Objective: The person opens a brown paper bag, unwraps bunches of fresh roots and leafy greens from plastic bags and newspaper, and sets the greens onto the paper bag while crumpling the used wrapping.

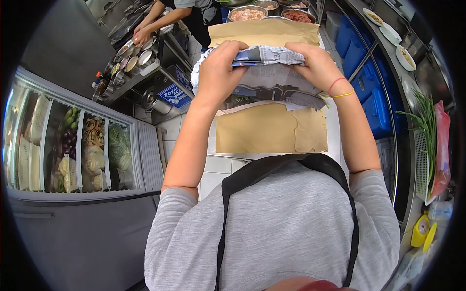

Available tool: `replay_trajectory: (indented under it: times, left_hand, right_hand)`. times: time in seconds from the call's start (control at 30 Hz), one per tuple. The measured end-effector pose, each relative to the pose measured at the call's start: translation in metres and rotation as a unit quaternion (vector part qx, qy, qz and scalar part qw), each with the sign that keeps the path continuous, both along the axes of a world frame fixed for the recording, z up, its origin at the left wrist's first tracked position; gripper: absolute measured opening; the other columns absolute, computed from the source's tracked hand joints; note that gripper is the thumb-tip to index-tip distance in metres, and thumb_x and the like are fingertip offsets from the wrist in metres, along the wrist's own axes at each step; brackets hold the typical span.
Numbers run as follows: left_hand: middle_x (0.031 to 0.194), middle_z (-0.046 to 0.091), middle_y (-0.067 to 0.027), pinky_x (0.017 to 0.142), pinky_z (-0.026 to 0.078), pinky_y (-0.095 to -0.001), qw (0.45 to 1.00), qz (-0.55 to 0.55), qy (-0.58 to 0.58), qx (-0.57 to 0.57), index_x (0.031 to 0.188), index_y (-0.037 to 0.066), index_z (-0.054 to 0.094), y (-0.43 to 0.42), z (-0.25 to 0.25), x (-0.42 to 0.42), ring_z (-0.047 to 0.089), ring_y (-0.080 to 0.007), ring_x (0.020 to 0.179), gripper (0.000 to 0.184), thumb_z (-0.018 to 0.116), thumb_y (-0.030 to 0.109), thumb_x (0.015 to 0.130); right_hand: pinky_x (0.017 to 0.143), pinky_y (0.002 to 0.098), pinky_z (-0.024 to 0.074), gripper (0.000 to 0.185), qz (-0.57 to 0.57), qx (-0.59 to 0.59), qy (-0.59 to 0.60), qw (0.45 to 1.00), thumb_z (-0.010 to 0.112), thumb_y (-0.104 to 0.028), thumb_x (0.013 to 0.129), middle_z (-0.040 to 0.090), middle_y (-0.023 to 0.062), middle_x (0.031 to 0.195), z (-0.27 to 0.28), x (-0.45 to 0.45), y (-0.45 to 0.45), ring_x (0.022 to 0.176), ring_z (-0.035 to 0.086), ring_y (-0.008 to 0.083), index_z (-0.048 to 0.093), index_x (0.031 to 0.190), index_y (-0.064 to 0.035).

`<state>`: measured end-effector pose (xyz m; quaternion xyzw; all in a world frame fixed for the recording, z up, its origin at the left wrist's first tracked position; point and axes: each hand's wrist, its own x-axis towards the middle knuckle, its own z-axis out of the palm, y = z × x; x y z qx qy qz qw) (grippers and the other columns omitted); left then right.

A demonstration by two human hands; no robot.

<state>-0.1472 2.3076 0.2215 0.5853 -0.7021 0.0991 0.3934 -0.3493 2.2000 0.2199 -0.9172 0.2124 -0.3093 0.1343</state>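
A crumpled sheet of newspaper [276, 80] is gripped along its far, folded edge by both of my hands. My left hand [221, 68] pinches its left end, thumb on the near side. At the right end, my right hand [315, 65] holds it the same way, with a red and a yellow band round the wrist. Whether anything is wrapped inside the paper I cannot tell. Brown paper [257, 128] lies on the worktop under and in front of the newspaper, and another brown sheet [264, 33] is beyond it. Small green scraps show by the newspaper's right edge.
Metal bowls of raw meat [247, 14] stand at the far end. Another person's hands [141, 35] work over bowls at the upper left. A glass-topped fridge [77, 145] of vegetables is on my left. Blue bins [376, 114] and a counter with green onions [427, 131] line the right.
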Motion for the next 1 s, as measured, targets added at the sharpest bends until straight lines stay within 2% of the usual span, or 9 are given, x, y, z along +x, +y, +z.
replay_trajectory:
  times: [0.23,0.3,0.37,0.4,0.57,0.67,0.77,0.97,1.0]
  left_hand:
    - [0.121,0.048,-0.0203,0.089,0.041,-0.0401,1.000,-0.024,0.000,-0.010,0.127,0.007,0.040,-0.013,-0.031,-0.013,0.048,-0.0334,0.112,0.091,0.086,0.026,0.051]
    - [0.113,0.055,-0.0195,0.084,0.044,-0.0394,0.998,-0.028,0.039,-0.030,0.120,0.006,0.048,-0.020,-0.045,-0.016,0.054,-0.0332,0.104,0.072,0.082,0.023,0.059]
    - [0.097,0.062,-0.0181,0.076,0.047,-0.0375,0.991,-0.025,0.084,0.102,0.111,0.005,0.055,-0.026,-0.052,-0.014,0.060,-0.0336,0.090,0.051,0.075,0.012,0.065]
    - [0.094,0.062,-0.0179,0.071,0.049,-0.0372,0.996,-0.047,0.056,0.052,0.107,-0.002,0.054,-0.025,-0.051,-0.016,0.060,-0.0342,0.083,0.048,0.065,0.000,0.061]
    - [0.093,0.061,-0.0176,0.070,0.048,-0.0376,0.993,-0.081,0.058,0.058,0.103,-0.001,0.056,-0.022,-0.040,-0.017,0.059,-0.0348,0.083,0.043,0.063,-0.001,0.061]
    - [0.090,0.060,-0.0182,0.069,0.047,-0.0380,0.991,-0.101,0.077,0.050,0.099,-0.001,0.056,-0.020,-0.030,-0.016,0.058,-0.0362,0.082,0.038,0.061,-0.004,0.061]
    - [0.085,0.059,-0.0192,0.067,0.045,-0.0383,0.989,-0.105,0.091,0.051,0.094,-0.001,0.055,-0.016,-0.018,-0.018,0.057,-0.0379,0.081,0.033,0.060,-0.006,0.062]
    - [0.078,0.060,-0.0156,0.064,0.046,-0.0336,0.984,-0.111,0.138,0.000,0.089,0.000,0.058,-0.012,0.004,-0.020,0.060,-0.0326,0.073,0.027,0.062,-0.004,0.063]
    - [0.079,0.063,-0.0100,0.066,0.046,-0.0278,0.984,-0.108,0.143,-0.018,0.091,0.000,0.060,-0.012,0.007,-0.019,0.058,-0.0197,0.074,0.025,0.062,-0.005,0.066]
  right_hand:
    - [0.074,0.0416,0.0463,0.027,0.081,-0.051,0.020,0.995,0.063,-0.007,0.071,0.060,0.0133,0.094,0.009,0.009,-0.006,0.088,0.055,0.0354,0.054,0.097,-0.0071]
    - [0.074,0.0416,0.0463,0.026,0.098,-0.046,0.034,0.994,0.063,-0.006,0.071,0.060,0.0136,0.093,0.010,0.011,-0.004,0.087,0.055,0.0358,0.054,0.096,-0.0063]
    - [0.074,0.0402,0.0466,0.026,0.113,-0.061,0.024,0.991,0.063,-0.005,0.070,0.060,0.0136,0.092,0.013,0.009,-0.004,0.086,0.055,0.0362,0.053,0.094,-0.0057]
    - [0.074,0.0402,0.0466,0.026,0.112,-0.061,0.025,0.992,0.063,-0.005,0.070,0.060,0.0136,0.092,0.014,0.007,-0.006,0.086,0.055,0.0362,0.053,0.094,-0.0057]
    - [0.080,0.0329,0.0448,0.042,0.153,0.050,-0.001,0.987,0.073,-0.010,0.067,0.060,0.0103,0.090,0.027,-0.003,0.002,0.087,0.058,0.0271,0.054,0.104,-0.0054]
    - [0.079,0.0365,0.0457,0.051,0.125,0.068,-0.010,0.990,0.075,-0.026,0.068,0.062,0.0142,0.094,0.010,-0.005,-0.003,0.091,0.058,0.0324,0.052,0.109,-0.0062]
    - [0.082,0.0353,0.0457,0.060,0.118,0.174,0.044,0.977,0.075,-0.025,0.068,0.062,0.0155,0.100,-0.001,0.000,-0.007,0.094,0.058,0.0329,0.049,0.118,-0.0050]
    - [0.083,0.0358,0.0462,0.053,0.134,0.066,-0.030,0.988,0.067,-0.009,0.071,0.061,0.0169,0.105,0.014,0.009,-0.007,0.096,0.058,0.0339,0.050,0.122,-0.0057]
    - [0.083,0.0358,0.0462,0.051,0.163,0.062,-0.044,0.984,0.066,-0.006,0.071,0.061,0.0169,0.105,0.017,0.011,-0.008,0.096,0.057,0.0340,0.051,0.120,-0.0058]
